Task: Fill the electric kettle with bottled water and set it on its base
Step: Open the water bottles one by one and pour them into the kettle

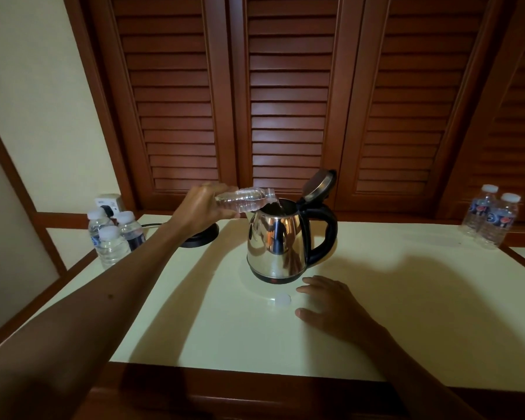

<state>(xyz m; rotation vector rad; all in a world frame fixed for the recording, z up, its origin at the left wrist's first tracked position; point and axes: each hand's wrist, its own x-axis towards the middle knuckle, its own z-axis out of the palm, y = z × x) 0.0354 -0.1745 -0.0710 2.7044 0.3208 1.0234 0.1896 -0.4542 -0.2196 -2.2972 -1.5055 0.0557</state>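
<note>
Inspector: Shutters (pixel 288 95) of dark louvred wood stand behind the kettle. Table (pixel 406 313), smooth and cream-topped with a wooden edge, carries it.

Clerk: And the kettle itself?

Inspector: Kettle (pixel 275 244), rounded polished steel with a black loop handle, stands mid-table, off its base. Its lid (pixel 319 184) is hinged upright, which I judge is to leave the mouth free for pouring.

Clerk: Hands?

Inspector: Left hand (pixel 202 209), left of the kettle and above its rim, grips a clear ribbed plastic bottle (pixel 246 198), tipped nearly level with its neck over the opening. Right hand (pixel 334 301) lies relaxed on the table just in front of the kettle, holding nothing.

Clerk: The base?

Inspector: Base (pixel 202 236), a flat black disc, sits left of the kettle and behind it, partly hidden by the wrist. Capped bottles (pixel 112 234) cluster further left; two more (pixel 491 219) stand well right.

Clerk: Smallest item?

Inspector: Cap (pixel 282 300), a white disc just in front of the kettle, presumably set down to free the bottle.
</note>
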